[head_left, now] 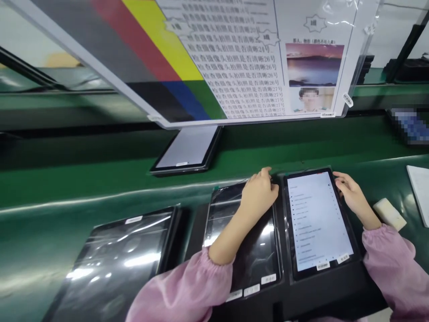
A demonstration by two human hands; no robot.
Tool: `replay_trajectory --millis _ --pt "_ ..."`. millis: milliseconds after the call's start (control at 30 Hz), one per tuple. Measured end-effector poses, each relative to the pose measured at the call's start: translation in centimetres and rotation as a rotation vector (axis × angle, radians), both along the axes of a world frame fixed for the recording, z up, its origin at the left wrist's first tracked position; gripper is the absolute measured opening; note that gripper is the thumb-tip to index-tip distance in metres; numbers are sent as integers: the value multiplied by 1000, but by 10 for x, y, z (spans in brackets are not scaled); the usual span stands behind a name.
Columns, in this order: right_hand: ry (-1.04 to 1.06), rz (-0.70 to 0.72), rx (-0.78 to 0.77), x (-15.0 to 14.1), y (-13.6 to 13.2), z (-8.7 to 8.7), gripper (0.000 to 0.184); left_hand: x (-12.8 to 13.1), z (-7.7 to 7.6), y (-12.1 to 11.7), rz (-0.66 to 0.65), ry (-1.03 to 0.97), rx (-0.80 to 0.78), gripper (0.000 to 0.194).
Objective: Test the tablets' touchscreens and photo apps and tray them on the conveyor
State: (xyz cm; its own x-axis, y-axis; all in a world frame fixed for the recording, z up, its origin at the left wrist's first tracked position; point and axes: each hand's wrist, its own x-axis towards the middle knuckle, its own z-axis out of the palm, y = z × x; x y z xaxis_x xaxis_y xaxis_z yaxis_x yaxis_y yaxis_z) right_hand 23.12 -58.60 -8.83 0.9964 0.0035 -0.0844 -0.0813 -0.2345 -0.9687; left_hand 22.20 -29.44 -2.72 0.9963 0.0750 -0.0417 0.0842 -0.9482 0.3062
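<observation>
A dark-screened tablet (241, 268) under clear film lies in front of me, with white labels along its near edge. My left hand (259, 192) reaches across it, fingers curled over its upper right corner; the fingertips are partly hidden. Beside it on the right is a lit tablet (320, 223) showing a white page with a list. My right hand (351, 194) is at that tablet's upper right edge, its fingers bent and touching the side. Both tablets rest on a black surface (335, 295).
A large printed chart (248, 58) with colour bars hangs above the green bench (100, 179). Another tablet (187, 147) lies beneath it, and a dark one (124, 259) on the left. A pale block (389, 213) and a white flat item (420, 192) are at right.
</observation>
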Motion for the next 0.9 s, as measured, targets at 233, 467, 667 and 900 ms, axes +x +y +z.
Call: replay_trajectory --millis 233,467,667,900 --pt "-31 74 -75 -6 -2 13 60 0 3 2 26 16 -28 52" --pt "-226 567 -514 -49 4 68 99 2 7 -1 -32 38 9 56" --pt "-216 886 -720 -73 16 76 130 10 8 19 -92 33 -61 51" --pt "-300 802 -732 -75 15 70 136 7 2 115 233 68 -64 52"
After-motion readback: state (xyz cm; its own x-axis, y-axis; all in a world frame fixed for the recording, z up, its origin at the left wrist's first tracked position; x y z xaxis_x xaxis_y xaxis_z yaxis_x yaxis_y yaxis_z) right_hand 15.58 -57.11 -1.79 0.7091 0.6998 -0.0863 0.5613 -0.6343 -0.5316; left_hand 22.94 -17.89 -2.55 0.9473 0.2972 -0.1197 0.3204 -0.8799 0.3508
